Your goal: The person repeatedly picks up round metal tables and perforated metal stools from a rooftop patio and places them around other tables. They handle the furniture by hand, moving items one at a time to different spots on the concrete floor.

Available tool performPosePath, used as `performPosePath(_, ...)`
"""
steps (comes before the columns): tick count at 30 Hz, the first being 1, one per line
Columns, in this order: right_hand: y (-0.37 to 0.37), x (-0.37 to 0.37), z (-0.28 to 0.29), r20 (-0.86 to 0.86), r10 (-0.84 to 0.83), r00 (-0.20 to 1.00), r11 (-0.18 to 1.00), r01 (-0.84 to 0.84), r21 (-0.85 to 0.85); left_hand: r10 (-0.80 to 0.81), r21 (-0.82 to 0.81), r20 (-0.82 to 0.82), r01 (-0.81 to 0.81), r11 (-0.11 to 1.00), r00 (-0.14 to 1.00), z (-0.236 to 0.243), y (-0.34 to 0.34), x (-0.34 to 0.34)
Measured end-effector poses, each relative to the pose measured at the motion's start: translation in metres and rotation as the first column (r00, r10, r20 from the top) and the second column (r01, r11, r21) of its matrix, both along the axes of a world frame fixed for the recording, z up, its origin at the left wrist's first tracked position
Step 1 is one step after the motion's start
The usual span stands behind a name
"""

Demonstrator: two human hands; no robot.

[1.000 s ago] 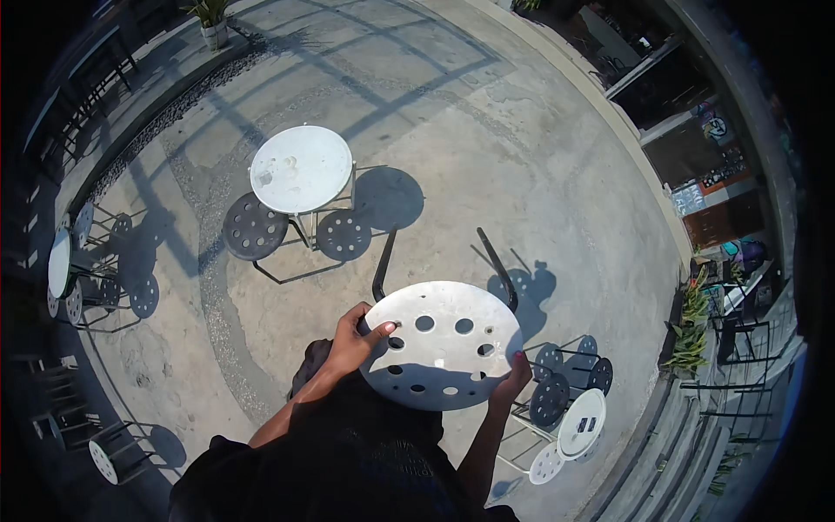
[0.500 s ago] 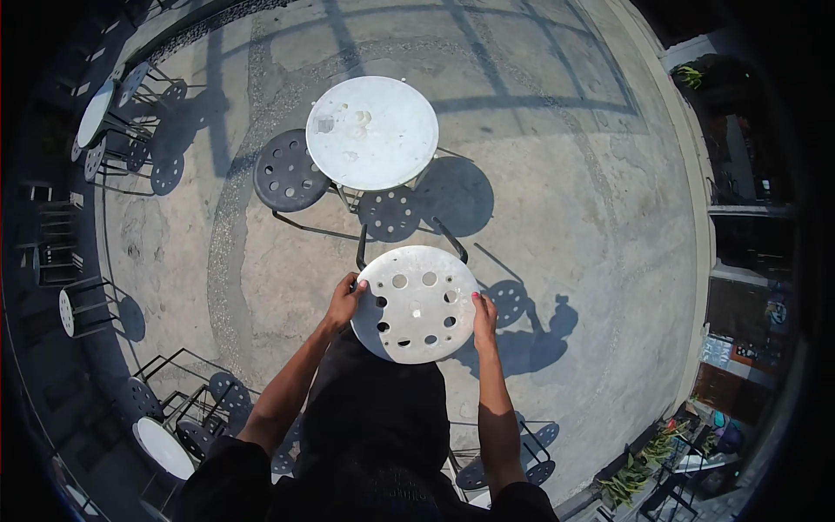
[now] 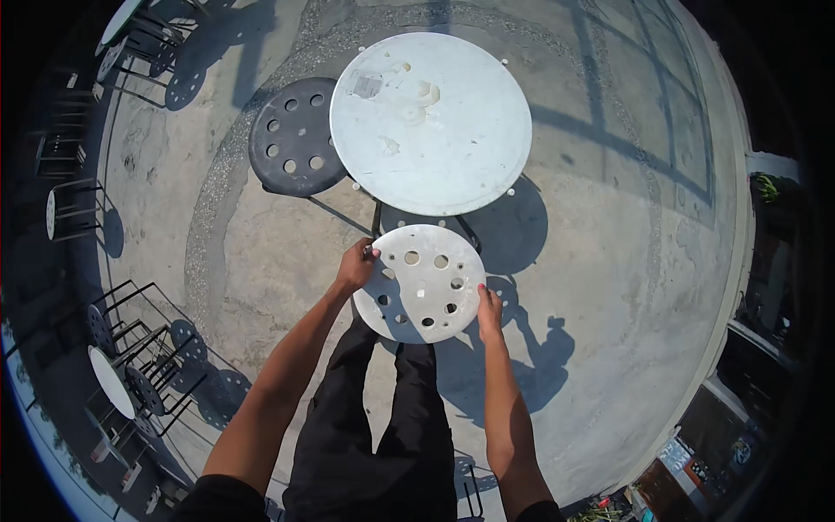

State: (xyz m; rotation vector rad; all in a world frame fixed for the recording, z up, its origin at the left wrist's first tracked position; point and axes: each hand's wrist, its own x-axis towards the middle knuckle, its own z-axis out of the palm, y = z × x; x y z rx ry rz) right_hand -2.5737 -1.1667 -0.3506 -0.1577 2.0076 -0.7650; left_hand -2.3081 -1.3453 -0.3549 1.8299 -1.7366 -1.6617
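Observation:
Between my hands is a round white stool point(image 3: 422, 300) with a ring of holes in its seat and dark metal legs, partly hidden under the seat. My left hand point(image 3: 355, 264) is closed on the seat's left rim, and my right hand point(image 3: 490, 310) grips the right rim. Just beyond it stands a round white table point(image 3: 435, 122) with stained patches on its top. The stool's far legs reach toward the table's near edge; whether they touch the ground is hidden. A dark grey stool point(image 3: 296, 135) with similar holes sits at the table's left side, partly under its edge.
Patchy concrete floor point(image 3: 600, 261) surrounds me, crossed by shadows. At the lower left, a white tabletop point(image 3: 111, 381) stands among several stools. Another white stool point(image 3: 52, 214) is at the far left. A raised kerb point(image 3: 726, 335) runs along the right, with plants point(image 3: 765, 187) beyond.
I have come closer to the table with the white stool held in both hands. The stool now sits right by the table's near edge, and the gap between them has shrunk.

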Motion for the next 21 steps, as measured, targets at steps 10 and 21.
performPosePath(10,-0.074,-0.040,-0.032,-0.038,0.177,0.983,0.984,-0.176,0.024,0.006,-0.112,0.112,0.007,0.994,0.994,-0.038,-0.049,-0.022)
performPosePath(21,-0.022,-0.032,-0.039,-0.200,0.124,0.972,0.987,-0.142,-0.078,0.146,-0.092,0.025,-0.143,0.985,0.989,0.007,0.023,0.005)
